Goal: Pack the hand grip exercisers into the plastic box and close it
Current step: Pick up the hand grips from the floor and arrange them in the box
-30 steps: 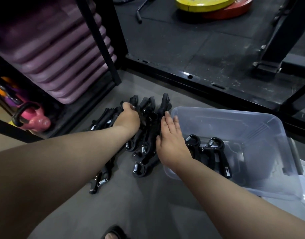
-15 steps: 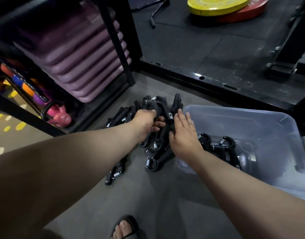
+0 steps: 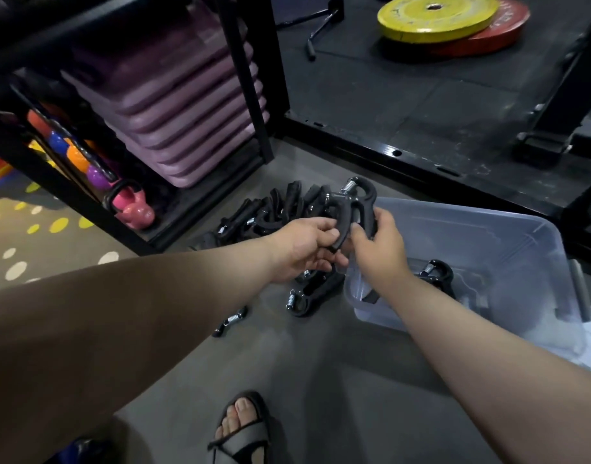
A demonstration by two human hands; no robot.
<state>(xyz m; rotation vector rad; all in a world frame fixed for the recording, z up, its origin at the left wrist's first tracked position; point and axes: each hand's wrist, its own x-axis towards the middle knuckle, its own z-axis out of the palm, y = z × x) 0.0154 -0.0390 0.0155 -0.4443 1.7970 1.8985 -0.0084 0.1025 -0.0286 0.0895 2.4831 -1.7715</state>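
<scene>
Gripping exerciser (image 3: 353,205), left hand (image 3: 304,246), right hand (image 3: 378,250), at plastic box (image 3: 488,234) edge

One clear plastic box (image 3: 488,236). One yellow weight plate (image 3: 434,18), one red weight plate (image 3: 508,28). Heaped black hand grip exercisers (image 3: 274,209): uncountable.

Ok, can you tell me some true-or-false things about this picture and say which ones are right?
1. The left hand and right hand both hold a grip. True.
2. The box is empty. False: grips lie inside it.
3. The yellow plate lies on the red plate. True.
4. The kettlebell is blue. False: it is pink.
5. Every grip is packed. False: a pile lies beside the box.
</scene>
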